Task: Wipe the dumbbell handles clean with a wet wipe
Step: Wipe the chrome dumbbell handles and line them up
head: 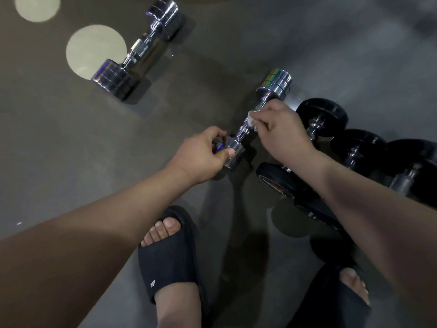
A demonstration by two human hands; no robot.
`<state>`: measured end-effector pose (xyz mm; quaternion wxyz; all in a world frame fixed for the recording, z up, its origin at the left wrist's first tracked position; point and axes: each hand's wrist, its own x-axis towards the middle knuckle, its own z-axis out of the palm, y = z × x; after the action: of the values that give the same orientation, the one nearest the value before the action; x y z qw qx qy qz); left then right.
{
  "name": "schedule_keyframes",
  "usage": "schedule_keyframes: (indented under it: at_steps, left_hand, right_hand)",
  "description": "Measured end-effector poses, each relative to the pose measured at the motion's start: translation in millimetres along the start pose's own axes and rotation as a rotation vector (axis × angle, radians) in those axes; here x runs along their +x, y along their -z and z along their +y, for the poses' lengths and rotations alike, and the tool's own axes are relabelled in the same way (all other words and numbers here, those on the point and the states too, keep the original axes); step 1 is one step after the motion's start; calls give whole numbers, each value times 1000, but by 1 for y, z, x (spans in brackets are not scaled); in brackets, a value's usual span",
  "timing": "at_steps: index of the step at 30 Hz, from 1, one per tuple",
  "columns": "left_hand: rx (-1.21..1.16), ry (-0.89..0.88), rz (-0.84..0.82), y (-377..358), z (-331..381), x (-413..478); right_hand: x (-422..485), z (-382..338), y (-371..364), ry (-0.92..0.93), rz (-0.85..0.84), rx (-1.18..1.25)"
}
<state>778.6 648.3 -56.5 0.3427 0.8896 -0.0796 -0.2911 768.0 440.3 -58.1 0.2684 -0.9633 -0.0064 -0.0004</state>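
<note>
the small chrome dumbbell, mirror-bright with ringed round heads and a knurled steel handle, lies slantwise at the middle of the view over the grey floor; whether its far head touches the floor i cannot tell. a crumpled white wet wipe sits pressed on the handle's upper part. the right hand has its grip closed on the wipe, fingertips pinching it against the steel. the left hand has its grip curled round the near head, thumb on the polished side.

just beside, to the right, black rubber-headed dumbbells with steel bars lie bunched together, partly under the right forearm. well apart at upper left lies a larger chrome dumbbell of the same ringed shape, next to two pale round patches on the matte floor. below, a foot wears a black ribbed slide.
</note>
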Motion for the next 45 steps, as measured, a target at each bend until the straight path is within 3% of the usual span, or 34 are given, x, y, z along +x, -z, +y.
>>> schedule_keyframes:
  at_steps: [5, 9, 13, 18, 22, 26, 30, 34, 38, 42, 45]
  left_hand:
    - [5, -6, 2, -3, 0, -1]
    - [1, 2, 9, -2, -3, 1]
    - [10, 2, 6, -2, -3, 1]
    - [2, 3, 9, -2, -2, 1]
    - [12, 9, 7, -2, 0, -1]
    - [5, 19, 3, -1, 0, 0]
    - [-14, 48, -13, 0, 0, 2]
    - [-42, 81, -20, 4, -3, 6]
    - [-72, 94, 31, 6, -10, 9]
    - [-90, 76, 66, 9, -13, 10]
    - [-89, 60, 77, 11, -14, 11]
  right_hand:
    - [20, 10, 7, -109, 21, -73]
    - [8, -1, -1, 97, -36, -40]
    - [19, 10, 1, -83, 44, -59]
    - [9, 2, -2, 66, -32, -30]
    - [19, 3, 3, -62, -6, -40]
    - [11, -1, 0, 85, -101, -28]
    - [13, 0, 3, -40, -29, 11]
    - [6, -6, -3, 103, -154, 56]
    - [12, -4, 1, 0, -73, 51]
    - [8, -16, -9, 182, -236, 29]
    - [18, -8, -6, 57, -127, 38]
